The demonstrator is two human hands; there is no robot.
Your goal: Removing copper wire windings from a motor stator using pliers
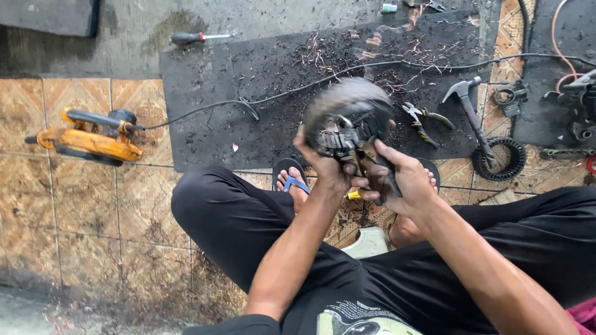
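Black mat [205,105] (hammer [470,115], pliers [422,119]) lies beyond both hands' motor part [347,121].

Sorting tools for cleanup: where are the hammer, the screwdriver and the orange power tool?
hammer [473,118], head view, on its handle.
screwdriver [188,38], head view, on its dark grip.
orange power tool [93,144], head view, on its body.

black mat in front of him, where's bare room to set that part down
The mat is barest at its left end, between the screwdriver and the cable. The tiles between the orange power tool and the left knee are bare too. The right end is crowded: pliers, hammer, wire scraps.
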